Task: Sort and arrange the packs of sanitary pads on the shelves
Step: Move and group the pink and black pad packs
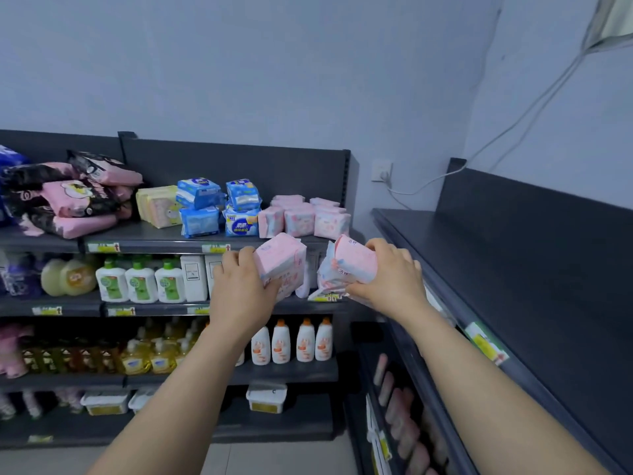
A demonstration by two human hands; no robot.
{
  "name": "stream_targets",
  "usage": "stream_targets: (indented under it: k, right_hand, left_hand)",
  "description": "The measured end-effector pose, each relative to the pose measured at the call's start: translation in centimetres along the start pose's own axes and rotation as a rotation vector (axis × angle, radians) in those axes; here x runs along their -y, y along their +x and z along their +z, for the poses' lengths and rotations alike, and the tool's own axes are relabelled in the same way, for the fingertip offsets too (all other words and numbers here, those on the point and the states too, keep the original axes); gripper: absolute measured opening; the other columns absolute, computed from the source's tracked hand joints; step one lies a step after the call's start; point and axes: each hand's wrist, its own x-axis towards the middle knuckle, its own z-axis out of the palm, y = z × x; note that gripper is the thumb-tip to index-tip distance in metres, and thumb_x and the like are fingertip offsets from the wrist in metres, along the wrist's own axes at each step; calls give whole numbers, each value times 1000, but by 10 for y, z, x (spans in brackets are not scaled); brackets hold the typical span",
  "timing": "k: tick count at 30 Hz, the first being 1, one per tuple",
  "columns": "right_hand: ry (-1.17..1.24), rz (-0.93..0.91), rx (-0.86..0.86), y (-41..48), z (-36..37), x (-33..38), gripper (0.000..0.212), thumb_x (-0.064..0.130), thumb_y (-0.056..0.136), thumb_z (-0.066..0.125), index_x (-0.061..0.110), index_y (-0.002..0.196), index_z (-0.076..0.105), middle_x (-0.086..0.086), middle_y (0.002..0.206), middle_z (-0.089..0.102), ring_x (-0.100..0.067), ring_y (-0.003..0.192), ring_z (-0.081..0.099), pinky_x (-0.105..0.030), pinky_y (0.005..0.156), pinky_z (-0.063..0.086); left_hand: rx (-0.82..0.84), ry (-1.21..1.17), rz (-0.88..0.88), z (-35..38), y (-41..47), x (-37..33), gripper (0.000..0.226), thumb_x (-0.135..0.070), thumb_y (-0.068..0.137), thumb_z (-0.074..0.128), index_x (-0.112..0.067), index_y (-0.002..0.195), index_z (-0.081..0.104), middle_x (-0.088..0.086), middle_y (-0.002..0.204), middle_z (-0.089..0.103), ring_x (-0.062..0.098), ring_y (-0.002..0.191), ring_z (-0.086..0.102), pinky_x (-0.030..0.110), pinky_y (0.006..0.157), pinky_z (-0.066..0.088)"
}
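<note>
While each of my hands holds a pack of pads, I think I am at the step of putting them with the others like them. My left hand (pixel 239 286) has its fingers curled round one pink pack (pixel 281 262). My right hand (pixel 387 282) grips a second pack (pixel 349 265), which looks a bit squashed. Both packs are up in the air, just below and in front of the top shelf (pixel 171 240). A row of matching pink packs (pixel 301 217) stands there, next to the blue packs (pixel 219 207). Next I would need to lift both packs up and set them by that row, standing straight.
</note>
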Motion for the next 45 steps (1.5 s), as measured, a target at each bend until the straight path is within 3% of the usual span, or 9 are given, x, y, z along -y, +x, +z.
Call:
stream_targets:
  k: [8,15,21,27,38,45]
  right_hand:
    - [0,3,19,88,59,-20,71,56,64,77,27,121,46,2,122,52,-24,113,46,-38,91,35]
    - [-30,35,-9,186,103,-25,73,53,67,76,27,128,45,-1,123,45,-25,117,43,-37,95,32]
    - [-63,93,-37,285,134,-16,66,52,68,74,27,123,48,-1,121,48,-25,115,45,-37,92,33]
    - [-72,148,-74,362,171,-20,70,52,71,74,25,128,46,-3,124,48,-26,116,45,-41,96,34]
    - [-99,189,27,462,239,-46,66,46,81,71,22,135,41,-6,130,47,-27,122,43,-39,98,33]
    - [-80,149,82,521,275,-62,62,47,84,66,19,134,42,-6,131,47,-27,120,43,-38,98,33]
  left_hand:
    - [-24,37,-39,53,84,10,60,-34,88,66,-9,135,38,17,131,42,36,117,42,41,96,36]
    - [-72,37,11,99,194,21,59,-35,87,66,-9,133,41,16,129,43,38,113,42,43,90,39]
    - [-72,16,75,126,306,30,51,-35,87,64,-8,126,45,16,125,46,37,109,43,39,84,36]
    - [-47,16,148,167,399,39,50,-33,88,65,-4,124,45,18,122,46,39,107,44,42,88,38]
    - [13,79,102,240,494,46,50,-37,90,62,-4,123,43,16,122,44,36,108,44,38,81,39]
    - [36,146,45,280,542,42,48,-41,92,59,-6,120,43,14,122,44,34,109,45,32,72,30]
